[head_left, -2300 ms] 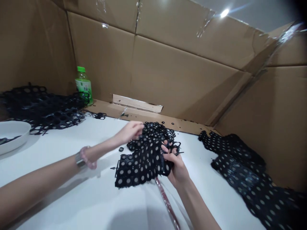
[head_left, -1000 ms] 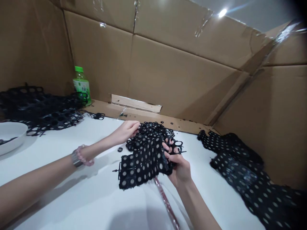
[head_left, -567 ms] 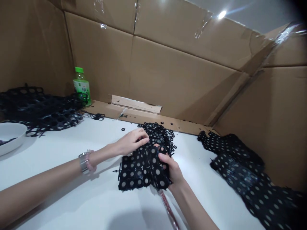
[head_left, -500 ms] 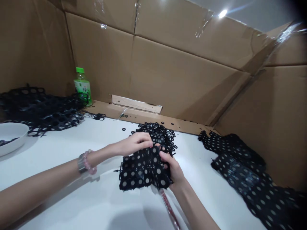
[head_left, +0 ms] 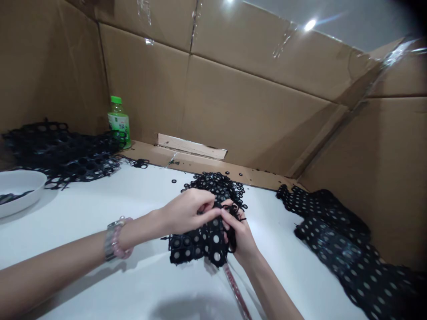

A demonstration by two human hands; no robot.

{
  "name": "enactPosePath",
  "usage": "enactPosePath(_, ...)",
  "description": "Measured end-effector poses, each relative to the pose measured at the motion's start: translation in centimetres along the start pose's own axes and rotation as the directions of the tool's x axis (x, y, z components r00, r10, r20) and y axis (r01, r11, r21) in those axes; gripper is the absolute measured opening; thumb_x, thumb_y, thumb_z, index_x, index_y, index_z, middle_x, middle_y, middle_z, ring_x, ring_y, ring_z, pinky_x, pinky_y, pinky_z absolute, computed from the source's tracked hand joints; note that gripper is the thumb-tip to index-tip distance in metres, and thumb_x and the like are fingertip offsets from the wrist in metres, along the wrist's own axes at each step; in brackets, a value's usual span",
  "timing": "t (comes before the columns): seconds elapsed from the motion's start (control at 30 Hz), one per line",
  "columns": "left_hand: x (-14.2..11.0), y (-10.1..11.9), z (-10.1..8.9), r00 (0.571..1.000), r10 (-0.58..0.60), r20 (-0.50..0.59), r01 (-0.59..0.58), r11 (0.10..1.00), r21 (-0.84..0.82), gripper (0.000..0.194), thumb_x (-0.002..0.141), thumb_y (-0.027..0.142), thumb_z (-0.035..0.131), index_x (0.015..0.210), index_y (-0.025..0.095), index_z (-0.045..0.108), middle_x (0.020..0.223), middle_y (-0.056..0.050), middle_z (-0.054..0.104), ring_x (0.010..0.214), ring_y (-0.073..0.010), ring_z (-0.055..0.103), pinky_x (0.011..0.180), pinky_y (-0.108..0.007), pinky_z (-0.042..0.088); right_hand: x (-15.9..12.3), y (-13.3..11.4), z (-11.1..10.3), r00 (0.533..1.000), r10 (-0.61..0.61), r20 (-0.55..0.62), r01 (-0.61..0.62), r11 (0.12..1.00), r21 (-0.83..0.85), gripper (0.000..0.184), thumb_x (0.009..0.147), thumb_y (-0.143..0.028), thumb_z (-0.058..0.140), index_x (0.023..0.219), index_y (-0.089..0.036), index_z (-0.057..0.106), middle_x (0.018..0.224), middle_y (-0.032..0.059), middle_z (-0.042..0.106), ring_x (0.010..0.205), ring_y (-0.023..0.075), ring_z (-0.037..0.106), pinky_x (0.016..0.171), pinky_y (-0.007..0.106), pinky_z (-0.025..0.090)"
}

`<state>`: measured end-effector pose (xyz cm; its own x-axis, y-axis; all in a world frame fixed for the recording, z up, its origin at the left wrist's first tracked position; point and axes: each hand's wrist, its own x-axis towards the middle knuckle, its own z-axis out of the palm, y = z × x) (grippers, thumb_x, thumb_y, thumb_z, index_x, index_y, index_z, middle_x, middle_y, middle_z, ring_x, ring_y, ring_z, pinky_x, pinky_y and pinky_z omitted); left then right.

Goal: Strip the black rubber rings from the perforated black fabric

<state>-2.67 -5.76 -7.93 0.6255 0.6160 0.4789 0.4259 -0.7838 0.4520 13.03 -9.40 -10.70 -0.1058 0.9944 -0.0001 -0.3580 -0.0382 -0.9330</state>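
My right hand (head_left: pixel 240 231) is closed around a black rubber sheet (head_left: pixel 187 249) set with pale round spots, with dark ring-edged scraps bunched in the fingers. My left hand (head_left: pixel 193 209), a bracelet and a metal band at its wrist, reaches across the sheet. Its thumb and forefinger are pinched at the sheet's upper edge, meeting my right thumb. Whatever small piece lies between those fingertips is hidden. Just behind both hands is a heap of small black rubber rings (head_left: pixel 216 182). From under the sheet a reddish wrapped stick (head_left: pixel 235 289) runs toward me.
More spotted black sheets (head_left: pixel 333 240) lie at the right. At the left are a pile of punched-out black webbing (head_left: pixel 73 151), a white bowl (head_left: pixel 25 206) with dark pieces, and a green-capped bottle (head_left: pixel 118 122). Cardboard walls (head_left: pixel 240 106) surround the white table (head_left: pixel 140 284).
The left hand went from the ring heap back to the sheet and now meets the right thumb. The sheet has been turned and folded in the right hand. A loose ring lies further back.
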Motion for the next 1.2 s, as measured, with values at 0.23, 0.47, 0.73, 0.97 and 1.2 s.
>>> enactPosePath(0.23,0.2,-0.1,0.8,0.977,-0.14,0.163,0.188,0.922,-0.338,0.033,0.086,0.034,0.035,0.06,0.015,0.039,0.053,0.005,0.038,0.049,-0.0073,0.034,0.048,-0.02,0.027,0.0,0.1,0.1,0.999,0.037,0.035,-0.039,0.998,0.053,0.018,0.068,-0.03,0.065,0.075,-0.019,0.054,0.045,-0.0092,0.035,0.036,0.004,0.029,0.031,0.014,0.027)
enactPosePath(0.47,1.7,-4.9,0.3,0.907,-0.406,0.112,0.326,0.508,-0.798,0.028,0.078,0.031,0.041,0.056,0.018,0.028,0.05,0.008,0.023,0.039,-0.004,0.02,0.038,-0.017,0.015,-0.2,-0.9,0.3,0.972,0.225,-0.071,-0.186,0.918,0.351,0.015,0.061,-0.028,0.059,0.066,-0.019,0.049,0.049,-0.0071,0.039,0.035,0.0049,0.031,0.028,0.015,0.023)
enactPosePath(0.73,0.7,-9.0,0.5,0.907,-0.42,0.029,0.405,0.853,-0.33,0.027,0.079,0.038,0.042,0.072,0.014,0.052,0.056,0.002,0.047,0.051,-0.0102,0.043,0.049,-0.021,0.034,-0.7,-0.9,0.3,0.981,0.162,0.106,-0.181,0.961,0.208,0.025,0.054,-0.015,0.062,0.074,-0.02,0.046,0.052,-0.008,0.041,0.038,0.005,0.036,0.031,0.014,0.026)
enactPosePath(0.97,0.3,-5.2,0.4,0.987,-0.162,0.0,0.162,0.987,-0.004,0.028,0.085,0.036,0.036,0.09,0.014,0.053,0.075,-0.003,0.055,0.067,-0.0137,0.047,0.064,-0.024,0.037,-0.5,-0.1,0.0,0.979,0.141,0.15,-0.162,0.977,0.14,0.022,0.059,-0.017,0.063,0.076,-0.02,0.049,0.057,-0.0067,0.046,0.044,0.0062,0.042,0.038,0.017,0.034)
enactPosePath(1.2,0.0,-0.1,-0.7,0.963,0.051,0.266,-0.05,0.999,-0.012,0.032,0.08,0.045,0.046,0.066,0.017,0.04,0.056,0.004,0.042,0.047,-0.0077,0.033,0.045,-0.02,0.023,-0.2,0.3,0.0,0.995,0.082,0.054,-0.083,0.996,0.014,0.022,0.058,-0.019,0.069,0.075,-0.018,0.055,0.063,-0.0036,0.054,0.05,0.0085,0.046,0.045,0.02,0.038)
